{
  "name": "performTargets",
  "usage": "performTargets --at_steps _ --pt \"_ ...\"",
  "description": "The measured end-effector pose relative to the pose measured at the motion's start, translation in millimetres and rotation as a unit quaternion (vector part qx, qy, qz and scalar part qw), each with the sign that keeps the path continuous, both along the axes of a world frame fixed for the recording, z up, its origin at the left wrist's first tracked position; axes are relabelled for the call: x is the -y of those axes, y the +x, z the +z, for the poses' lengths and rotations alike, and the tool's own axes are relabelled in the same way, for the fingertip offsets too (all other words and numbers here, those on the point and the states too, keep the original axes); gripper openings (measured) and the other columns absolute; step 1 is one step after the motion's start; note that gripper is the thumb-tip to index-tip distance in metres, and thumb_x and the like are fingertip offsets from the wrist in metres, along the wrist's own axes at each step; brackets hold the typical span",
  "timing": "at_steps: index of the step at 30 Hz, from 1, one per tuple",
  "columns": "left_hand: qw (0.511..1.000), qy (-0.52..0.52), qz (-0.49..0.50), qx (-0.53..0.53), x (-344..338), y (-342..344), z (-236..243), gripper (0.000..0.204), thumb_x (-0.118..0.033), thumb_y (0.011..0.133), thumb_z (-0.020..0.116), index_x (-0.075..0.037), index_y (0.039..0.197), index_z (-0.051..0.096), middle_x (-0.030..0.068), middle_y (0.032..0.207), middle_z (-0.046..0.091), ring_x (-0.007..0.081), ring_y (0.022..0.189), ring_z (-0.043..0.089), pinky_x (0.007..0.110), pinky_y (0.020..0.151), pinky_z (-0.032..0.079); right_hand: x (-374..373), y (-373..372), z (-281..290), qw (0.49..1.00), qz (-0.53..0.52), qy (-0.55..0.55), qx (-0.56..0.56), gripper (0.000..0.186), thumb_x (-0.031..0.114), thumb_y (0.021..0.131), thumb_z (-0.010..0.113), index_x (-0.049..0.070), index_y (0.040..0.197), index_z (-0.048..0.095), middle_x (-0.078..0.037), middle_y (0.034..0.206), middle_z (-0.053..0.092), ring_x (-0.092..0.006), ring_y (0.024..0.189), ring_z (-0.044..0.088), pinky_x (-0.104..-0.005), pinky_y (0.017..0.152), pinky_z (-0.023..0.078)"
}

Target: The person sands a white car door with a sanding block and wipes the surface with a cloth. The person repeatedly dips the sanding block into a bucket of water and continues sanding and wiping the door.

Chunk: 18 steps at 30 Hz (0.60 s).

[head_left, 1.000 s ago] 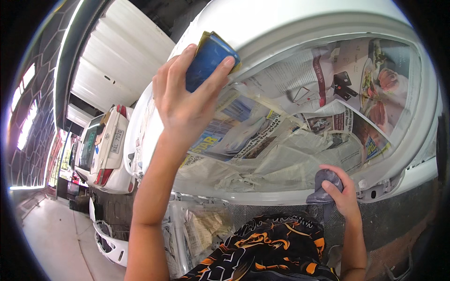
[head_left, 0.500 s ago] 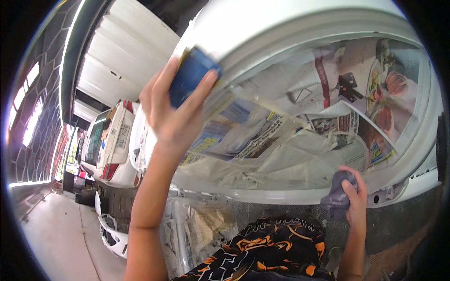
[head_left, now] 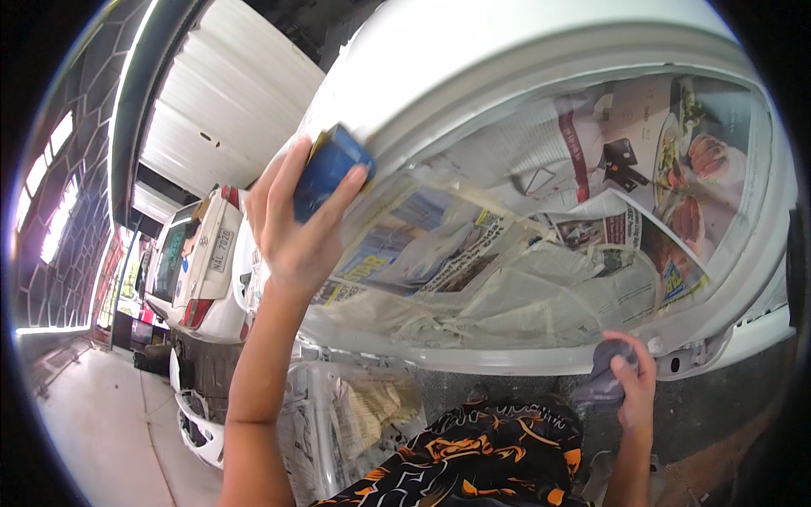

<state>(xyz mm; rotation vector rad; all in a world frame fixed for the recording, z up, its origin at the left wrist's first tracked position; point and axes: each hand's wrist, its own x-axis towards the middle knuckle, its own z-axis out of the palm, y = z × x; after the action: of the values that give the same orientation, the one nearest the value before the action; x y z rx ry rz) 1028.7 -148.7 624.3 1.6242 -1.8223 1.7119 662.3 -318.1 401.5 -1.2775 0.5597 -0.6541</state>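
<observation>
A blue sanding block (head_left: 329, 176) with yellowish sheet edges showing is gripped by my left hand (head_left: 287, 241), fingers along one side and thumb on the other. It lies against the white car body (head_left: 448, 72), beside the rim of a window opening. Newspaper (head_left: 465, 245) and thin masking film cover that opening. Over the opening's near edge, at the right, my right hand (head_left: 639, 380) holds a bunched grey cloth (head_left: 604, 376) between thumb and fingers.
A white car (head_left: 198, 262) stands at the left, beyond a white bumper-like part (head_left: 198, 422) on the floor. Film-wrapped panels with newspaper (head_left: 376, 410) lie close below the car body. A white corrugated panel (head_left: 228, 93) rises at the upper left.
My left hand has moved a little down and left along the car body with the sanding block. My right hand has dropped slightly with the cloth.
</observation>
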Motion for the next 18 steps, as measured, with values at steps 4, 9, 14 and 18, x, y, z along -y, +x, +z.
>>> performTargets --at_steps 4,9,14,18 --pt "0.999 0.017 0.018 -0.033 2 2 0 0.048 -0.006 0.069 0.082 -0.031 0.110 0.085 0.0140 0.136 0.067 0.0283 0.113 0.068 0.036 0.093 0.050 0 -5 -2 0.999 0.004 0.018 -0.049 0.043 0.023 0.092 0.073 -0.001 0.127 0.069 -0.005 0.117 0.069 -0.0138 0.107 0.061 -0.0289 0.100 0.045" --pt "1.000 -0.010 0.010 -0.019 5 0 -2 0.047 -0.005 0.069 0.083 -0.031 0.108 0.085 0.0132 0.136 0.067 0.0290 0.114 0.067 0.037 0.094 0.050 0 -12 -6 0.997 -0.035 0.070 0.001 0.042 0.022 0.092 0.073 -0.001 0.127 0.069 -0.006 0.117 0.069 -0.0144 0.107 0.062 -0.0289 0.099 0.045" --pt "1.000 -0.026 -0.009 -0.002 1 -3 -7 0.048 -0.003 0.070 0.084 -0.030 0.109 0.085 0.0120 0.135 0.068 0.0289 0.113 0.067 0.036 0.093 0.049 -3 -16 -12 0.999 -0.040 -0.033 -0.003 0.039 0.019 0.092 0.072 -0.002 0.125 0.069 -0.006 0.115 0.069 -0.0150 0.105 0.062 -0.0297 0.096 0.047" --pt "0.998 -0.022 0.046 -0.030 2 -2 -9 0.049 -0.002 0.070 0.084 -0.030 0.110 0.085 0.0123 0.136 0.067 0.0287 0.115 0.066 0.037 0.095 0.050 -4 -16 -15 0.988 -0.051 0.148 0.001 0.044 0.024 0.091 0.074 -0.002 0.126 0.068 -0.008 0.115 0.069 -0.0155 0.105 0.063 -0.0299 0.099 0.046"
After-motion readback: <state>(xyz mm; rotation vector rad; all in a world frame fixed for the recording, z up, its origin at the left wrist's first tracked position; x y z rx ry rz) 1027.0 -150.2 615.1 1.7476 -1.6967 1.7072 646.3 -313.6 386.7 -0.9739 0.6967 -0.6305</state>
